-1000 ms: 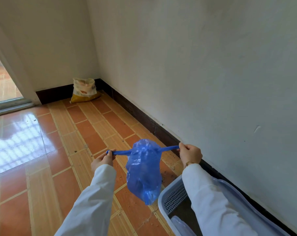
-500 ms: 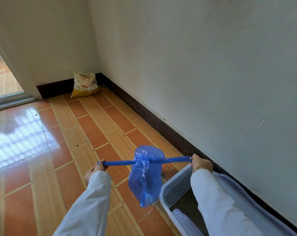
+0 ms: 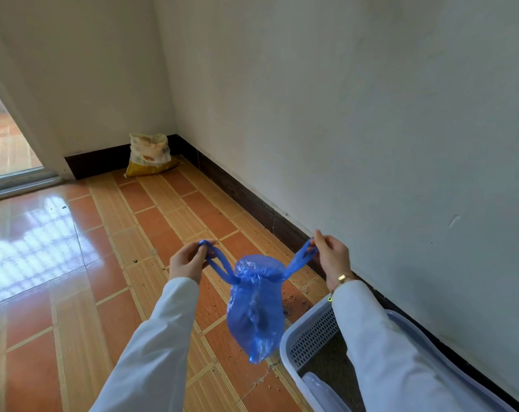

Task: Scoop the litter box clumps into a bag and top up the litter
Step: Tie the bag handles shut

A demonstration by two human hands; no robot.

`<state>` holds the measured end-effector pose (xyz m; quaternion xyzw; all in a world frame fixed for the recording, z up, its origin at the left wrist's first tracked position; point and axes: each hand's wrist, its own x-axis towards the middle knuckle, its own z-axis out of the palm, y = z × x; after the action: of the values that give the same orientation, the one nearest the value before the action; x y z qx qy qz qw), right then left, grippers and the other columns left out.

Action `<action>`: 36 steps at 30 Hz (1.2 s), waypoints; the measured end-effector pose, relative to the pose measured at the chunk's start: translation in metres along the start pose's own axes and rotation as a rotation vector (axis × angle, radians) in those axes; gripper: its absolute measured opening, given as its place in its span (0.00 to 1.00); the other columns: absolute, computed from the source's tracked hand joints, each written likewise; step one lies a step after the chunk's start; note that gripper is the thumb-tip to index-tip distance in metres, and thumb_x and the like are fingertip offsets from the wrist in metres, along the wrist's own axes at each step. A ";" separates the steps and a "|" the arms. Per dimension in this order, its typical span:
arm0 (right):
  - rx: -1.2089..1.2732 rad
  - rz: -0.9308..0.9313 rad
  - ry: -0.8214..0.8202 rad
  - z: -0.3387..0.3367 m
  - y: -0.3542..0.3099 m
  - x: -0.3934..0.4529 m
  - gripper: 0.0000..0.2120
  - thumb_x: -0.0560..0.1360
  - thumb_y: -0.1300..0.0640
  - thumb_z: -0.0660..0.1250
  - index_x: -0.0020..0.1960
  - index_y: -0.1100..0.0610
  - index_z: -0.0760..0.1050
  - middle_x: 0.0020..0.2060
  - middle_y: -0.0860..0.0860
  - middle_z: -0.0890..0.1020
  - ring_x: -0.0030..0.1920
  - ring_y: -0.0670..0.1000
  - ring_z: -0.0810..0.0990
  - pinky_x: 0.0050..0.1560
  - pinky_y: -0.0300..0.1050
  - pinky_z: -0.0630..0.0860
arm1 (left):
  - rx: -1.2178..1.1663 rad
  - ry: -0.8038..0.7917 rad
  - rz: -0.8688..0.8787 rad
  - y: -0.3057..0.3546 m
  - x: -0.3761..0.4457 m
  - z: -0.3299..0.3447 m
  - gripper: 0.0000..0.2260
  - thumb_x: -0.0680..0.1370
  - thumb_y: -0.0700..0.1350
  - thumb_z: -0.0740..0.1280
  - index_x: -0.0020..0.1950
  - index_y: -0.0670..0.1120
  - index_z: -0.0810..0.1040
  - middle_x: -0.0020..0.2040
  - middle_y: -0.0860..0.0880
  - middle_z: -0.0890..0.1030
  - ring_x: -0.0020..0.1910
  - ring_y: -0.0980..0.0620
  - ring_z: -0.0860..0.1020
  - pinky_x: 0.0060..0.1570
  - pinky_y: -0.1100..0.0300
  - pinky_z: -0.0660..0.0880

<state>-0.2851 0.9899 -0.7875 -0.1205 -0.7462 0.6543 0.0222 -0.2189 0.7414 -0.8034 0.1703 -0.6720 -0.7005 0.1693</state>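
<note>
blue bag (image 3: 256,304) hangs in the air above the tiled floor (image 3: 73,263), knotted at the neck, just left of the litter box (image 3: 308,337). left hand (image 3: 188,260) pinches one handle loop; right hand (image 3: 332,257) pinches the other. both handles slack, angled upward. loose granules scattered on floor beside the box. litter sack (image 3: 149,154) stands in the far corner, well apart.

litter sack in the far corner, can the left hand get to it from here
Probably not. The litter sack sits far across the floor, and the left hand is pinching a handle of the blue bag.
</note>
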 end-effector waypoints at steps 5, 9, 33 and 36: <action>-0.064 -0.183 -0.276 0.026 -0.032 -0.011 0.05 0.77 0.60 0.65 0.50 0.60 0.78 0.42 0.51 0.80 0.45 0.48 0.78 0.44 0.34 0.73 | 0.176 -0.263 0.159 0.037 -0.006 0.022 0.15 0.78 0.32 0.61 0.45 0.49 0.82 0.42 0.49 0.82 0.35 0.58 0.78 0.44 0.66 0.77; -0.109 -0.250 -0.535 0.038 -0.050 -0.024 0.18 0.72 0.72 0.59 0.56 0.59 0.78 0.47 0.51 0.81 0.49 0.46 0.79 0.50 0.37 0.76 | 0.291 -0.410 0.244 0.041 -0.008 0.035 0.09 0.75 0.35 0.67 0.48 0.48 0.83 0.43 0.48 0.84 0.40 0.53 0.81 0.48 0.60 0.79; -0.311 -0.554 -0.610 0.044 -0.047 -0.031 0.16 0.74 0.72 0.61 0.55 0.56 0.78 0.50 0.49 0.82 0.53 0.47 0.81 0.57 0.45 0.79 | 0.538 -0.107 0.408 0.038 -0.018 0.045 0.12 0.72 0.47 0.72 0.54 0.51 0.80 0.31 0.57 0.76 0.33 0.58 0.73 0.35 0.65 0.72; -0.266 -0.565 -0.556 0.038 -0.050 -0.029 0.15 0.74 0.73 0.60 0.52 0.60 0.79 0.47 0.51 0.83 0.49 0.45 0.81 0.52 0.38 0.79 | 0.562 -0.235 0.324 0.031 -0.014 0.040 0.01 0.72 0.47 0.72 0.41 0.53 0.82 0.29 0.56 0.74 0.30 0.58 0.70 0.33 0.65 0.69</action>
<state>-0.2719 0.9416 -0.7399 0.2686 -0.8053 0.5282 -0.0171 -0.2251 0.7822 -0.7711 0.0197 -0.8719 -0.4668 0.1463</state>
